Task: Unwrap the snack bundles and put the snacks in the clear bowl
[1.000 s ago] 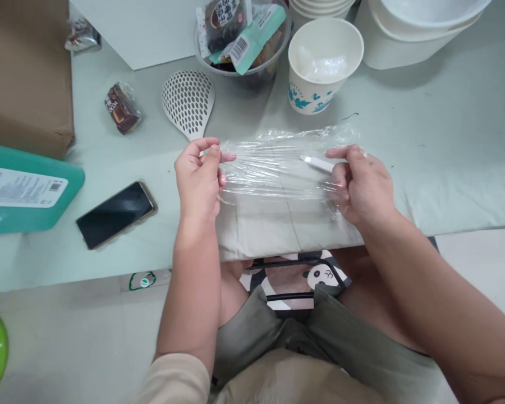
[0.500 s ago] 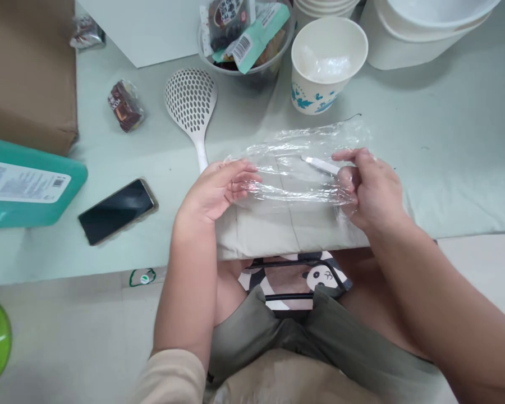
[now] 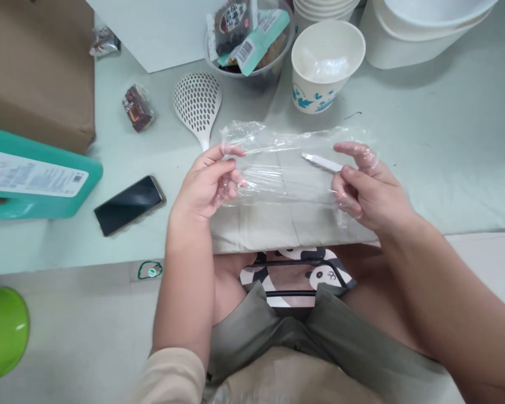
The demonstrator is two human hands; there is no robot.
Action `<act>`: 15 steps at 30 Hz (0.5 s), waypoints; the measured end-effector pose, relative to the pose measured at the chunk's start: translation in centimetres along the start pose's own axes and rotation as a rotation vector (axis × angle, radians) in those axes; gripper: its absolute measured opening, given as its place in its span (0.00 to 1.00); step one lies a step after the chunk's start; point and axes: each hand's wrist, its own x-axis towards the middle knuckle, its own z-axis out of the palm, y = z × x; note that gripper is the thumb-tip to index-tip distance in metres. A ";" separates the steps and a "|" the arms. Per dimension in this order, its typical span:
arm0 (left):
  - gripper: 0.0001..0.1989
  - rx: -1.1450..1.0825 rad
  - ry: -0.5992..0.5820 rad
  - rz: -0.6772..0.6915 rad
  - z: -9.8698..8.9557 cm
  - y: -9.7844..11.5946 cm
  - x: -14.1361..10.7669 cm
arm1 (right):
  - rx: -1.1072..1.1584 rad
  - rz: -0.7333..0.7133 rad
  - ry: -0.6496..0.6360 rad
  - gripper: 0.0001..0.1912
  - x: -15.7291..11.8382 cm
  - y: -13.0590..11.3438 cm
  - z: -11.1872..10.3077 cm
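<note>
A sheet of clear plastic film point(image 3: 278, 168) stretches between my two hands above the front part of the table. My left hand point(image 3: 212, 182) holds its left end, thumb and fingers bent around the film. At the other end, my right hand point(image 3: 366, 182) grips a slim white tool point(image 3: 322, 163) between thumb and curled fingers, its narrow tip pointing left. Film also lies over the raised index finger and hangs below that hand. A white slotted ladle point(image 3: 198, 106) lies behind my left hand, the lower part of its handle hidden.
A paper cup point(image 3: 315, 98), a bowl of wrapped snacks point(image 3: 273, 64) and white tubs point(image 3: 404, 45) stand at the back. Leftward are a phone point(image 3: 129, 205), a wrapped snack point(image 3: 138, 108), a teal container point(image 3: 82, 179) and a cardboard box point(image 3: 37, 73). The table edge is near my forearms.
My left hand has shifted slightly left and its fingers have spread more on the film. The film is pulled wider and flatter. The view has shifted a little, moving the leftward objects right.
</note>
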 end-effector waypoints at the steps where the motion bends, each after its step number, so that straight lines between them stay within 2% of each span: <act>1: 0.05 -0.005 0.006 0.003 0.0 0.0 -0.2 | 0.016 -0.039 -0.013 0.16 -0.2 0.0 -0.1; 4: 0.05 0.006 0.022 0.025 0.0 0.0 -1.0 | -0.016 -0.233 -0.058 0.08 -0.8 0.2 -0.5; 6: 0.06 0.034 0.017 0.054 -0.1 -0.1 -1.7 | -0.158 -0.384 -0.079 0.06 -1.3 0.3 -0.9; 10: 0.06 0.118 -0.022 0.169 -1.0 -1.0 -2.7 | -0.547 -0.562 -0.093 0.11 -2.0 0.3 -2.0; 13: 0.15 0.230 -0.013 0.304 -1.5 -2.4 -2.7 | -0.700 -0.668 -0.150 0.10 -2.1 0.6 -2.9; 15: 0.23 0.343 0.062 0.416 -1.5 -3.3 -2.5 | -0.750 -0.767 -0.190 0.15 -2.1 0.9 -3.1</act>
